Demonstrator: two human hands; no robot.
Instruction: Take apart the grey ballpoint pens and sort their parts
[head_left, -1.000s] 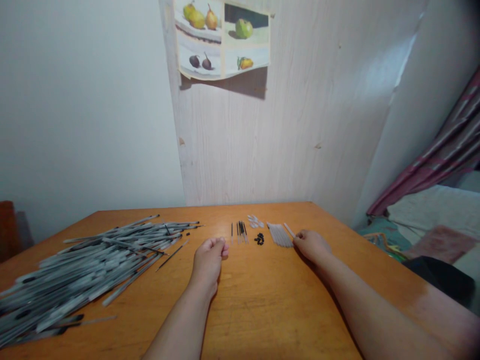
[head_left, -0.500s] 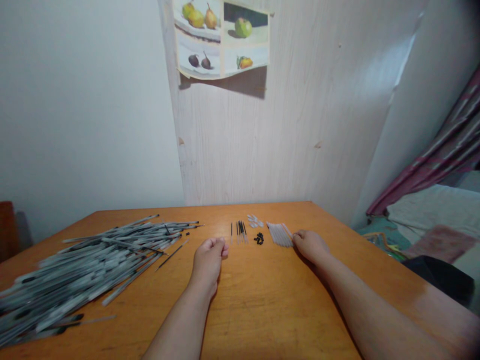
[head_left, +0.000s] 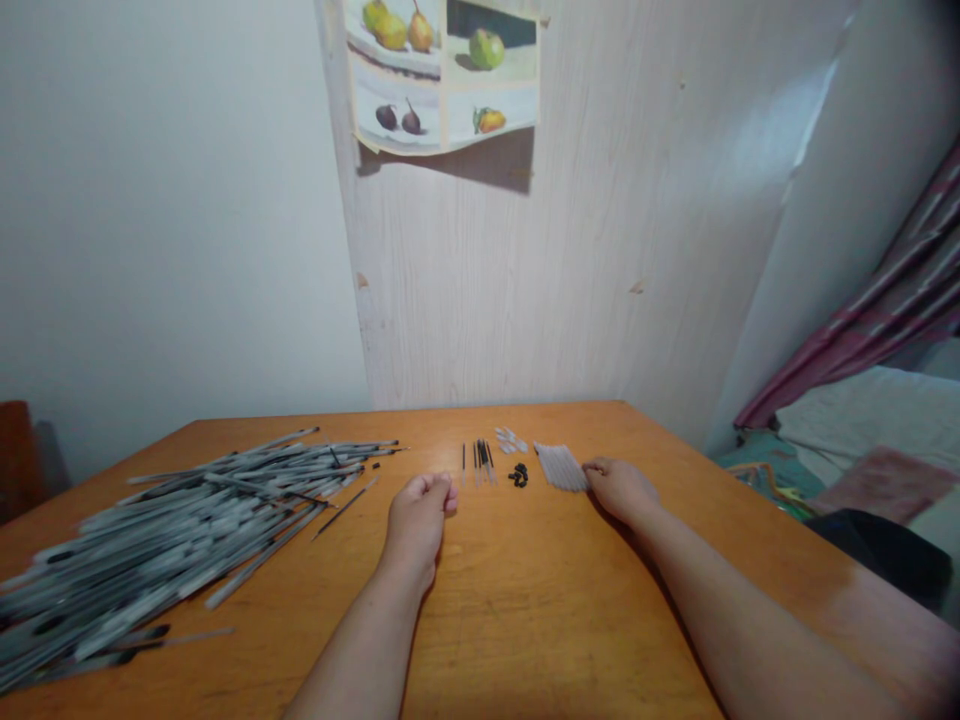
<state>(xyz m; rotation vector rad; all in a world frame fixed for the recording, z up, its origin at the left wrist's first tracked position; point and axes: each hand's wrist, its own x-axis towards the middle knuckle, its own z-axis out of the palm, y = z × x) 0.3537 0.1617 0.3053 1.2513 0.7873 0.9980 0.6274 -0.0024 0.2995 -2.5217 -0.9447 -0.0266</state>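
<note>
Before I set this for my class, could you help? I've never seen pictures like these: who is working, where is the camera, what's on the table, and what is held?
There is no machine here, only a person's two bare hands. The camera is worn on the head, so you look forward and down. On the table, a large heap of what look like pens lies to the left. Near the middle are thin dark sticks, then small clear pieces and small black pieces, then a neat row of clear tubes. The left hand is curled closed near the dark sticks; I see nothing in it. The right hand has its fingers at the right side of the row; I cannot tell whether they grip a tube.
</note>
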